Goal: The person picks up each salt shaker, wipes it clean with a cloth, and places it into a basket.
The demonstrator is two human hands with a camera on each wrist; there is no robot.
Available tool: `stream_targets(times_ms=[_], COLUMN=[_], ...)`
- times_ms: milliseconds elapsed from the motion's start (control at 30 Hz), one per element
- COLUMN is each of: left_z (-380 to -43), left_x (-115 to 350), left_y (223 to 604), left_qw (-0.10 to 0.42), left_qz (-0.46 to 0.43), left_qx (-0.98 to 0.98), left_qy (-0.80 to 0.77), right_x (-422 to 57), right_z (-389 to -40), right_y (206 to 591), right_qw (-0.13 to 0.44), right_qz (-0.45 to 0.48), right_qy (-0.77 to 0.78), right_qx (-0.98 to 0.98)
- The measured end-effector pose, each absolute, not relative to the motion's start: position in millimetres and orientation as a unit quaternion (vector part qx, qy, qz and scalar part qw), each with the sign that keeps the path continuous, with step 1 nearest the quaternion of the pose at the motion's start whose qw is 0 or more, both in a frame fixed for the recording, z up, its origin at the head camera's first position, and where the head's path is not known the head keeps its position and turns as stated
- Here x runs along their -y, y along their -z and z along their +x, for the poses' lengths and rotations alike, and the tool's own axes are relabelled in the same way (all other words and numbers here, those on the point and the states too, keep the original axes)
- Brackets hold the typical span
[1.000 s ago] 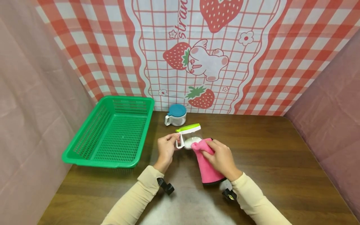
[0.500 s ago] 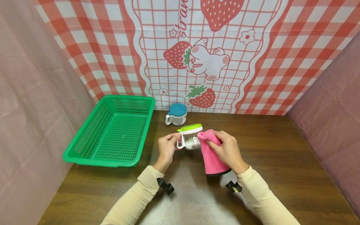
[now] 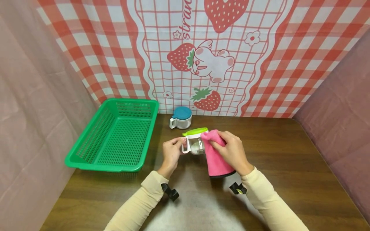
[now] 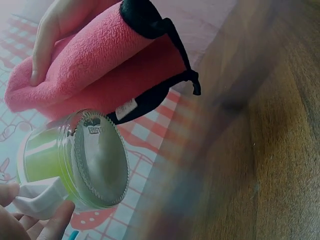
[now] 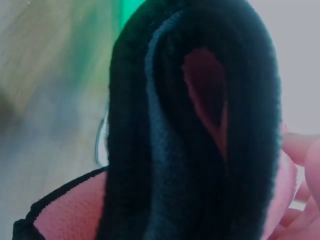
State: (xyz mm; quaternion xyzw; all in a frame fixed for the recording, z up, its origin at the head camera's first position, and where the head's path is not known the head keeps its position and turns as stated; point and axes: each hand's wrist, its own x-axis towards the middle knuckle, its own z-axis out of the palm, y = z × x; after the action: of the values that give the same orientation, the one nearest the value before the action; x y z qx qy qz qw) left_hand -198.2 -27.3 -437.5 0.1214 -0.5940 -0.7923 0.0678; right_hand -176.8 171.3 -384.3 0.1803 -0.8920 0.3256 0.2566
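Observation:
My left hand [image 3: 171, 154] grips the white handle of a clear seasoning jar [image 3: 197, 146] with a lime-green lid, held above the table. In the left wrist view the bottom of the jar [image 4: 102, 160] faces the camera. A folded pink cloth [image 3: 217, 157] with black edging is pinched in my right hand [image 3: 233, 152]. The cloth's upper end lies against the right side of the jar and hides part of it. Its folded black edge [image 5: 130, 125] fills most of the right wrist view, where my right fingers [image 5: 302, 150] show at the right side.
Behind the held jar, a similar jar with a blue lid [image 3: 182, 117] stands on the wooden table [image 3: 274, 166]. To the left sits a green plastic basket [image 3: 148, 134] with slotted walls. A strawberry-print curtain [image 3: 260, 80] hangs along the back edge.
My right hand and the cloth have moved up along the jar's right side, uncovering more of its lower part. The jar has turned more upright. My left hand keeps its hold.

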Motion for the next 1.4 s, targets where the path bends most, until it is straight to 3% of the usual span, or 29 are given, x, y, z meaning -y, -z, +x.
stream_targets(times_ms=[700, 1400], left_z=[-195, -194], left_x=[24, 26], left_y=[441, 439], left_qw=[0.065, 0.067], left_qz=[0.125, 0.120], left_qx=[0.610, 0.613], left_qy=[0.780, 0.778], right_x=[-161, -170], right_z=[-177, -182], right_y=[397, 399], right_qw=[0.264, 0.215], right_qz=[0.180, 0.141], right_qy=[-0.297, -0.334], right_qx=[0.900, 0.907])
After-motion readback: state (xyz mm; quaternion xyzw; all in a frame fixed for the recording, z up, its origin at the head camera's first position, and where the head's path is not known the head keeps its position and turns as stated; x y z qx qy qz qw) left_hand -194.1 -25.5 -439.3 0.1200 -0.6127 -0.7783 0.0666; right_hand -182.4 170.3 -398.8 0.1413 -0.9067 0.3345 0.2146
